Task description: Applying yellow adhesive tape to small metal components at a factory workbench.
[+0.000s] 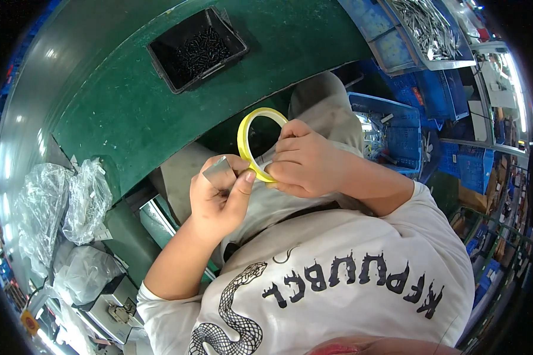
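A roll of yellow tape is held over my lap, between my two hands. My right hand is closed around the right side of the roll, its fingers wrapped over the rim. My left hand is closed too, thumb and forefinger pinching at the roll's lower left edge. A small flat grey piece, metallic-looking, sticks up from between the left fingers. Whether the left fingertips hold a loose tape end is too small to tell.
Ahead on the green table stands a black bin of small dark parts. Clear plastic bags lie at the left. To the right are a blue crate and a bin of long metal parts.
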A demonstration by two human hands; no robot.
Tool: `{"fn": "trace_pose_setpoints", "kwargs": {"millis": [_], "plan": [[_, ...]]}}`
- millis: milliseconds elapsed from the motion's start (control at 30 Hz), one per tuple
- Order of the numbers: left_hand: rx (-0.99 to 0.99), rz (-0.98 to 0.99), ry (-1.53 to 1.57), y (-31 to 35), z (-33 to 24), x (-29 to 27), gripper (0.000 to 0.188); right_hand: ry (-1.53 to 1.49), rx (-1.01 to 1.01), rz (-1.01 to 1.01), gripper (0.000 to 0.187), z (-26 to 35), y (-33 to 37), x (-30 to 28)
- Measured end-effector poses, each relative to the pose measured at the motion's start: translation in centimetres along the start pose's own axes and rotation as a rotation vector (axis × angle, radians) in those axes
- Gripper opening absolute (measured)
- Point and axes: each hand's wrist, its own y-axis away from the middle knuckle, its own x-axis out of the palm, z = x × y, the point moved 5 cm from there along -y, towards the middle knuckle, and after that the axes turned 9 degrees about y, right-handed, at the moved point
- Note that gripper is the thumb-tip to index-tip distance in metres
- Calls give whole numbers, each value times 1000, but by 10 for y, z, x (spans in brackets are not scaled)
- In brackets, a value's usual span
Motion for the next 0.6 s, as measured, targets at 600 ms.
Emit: {"fn": "trace_pose_setpoints", "kwargs": {"millis": [600], "plan": [[12,41,-29,-3,7,3,18,-6,4,-1,21,0,9,9]]}}
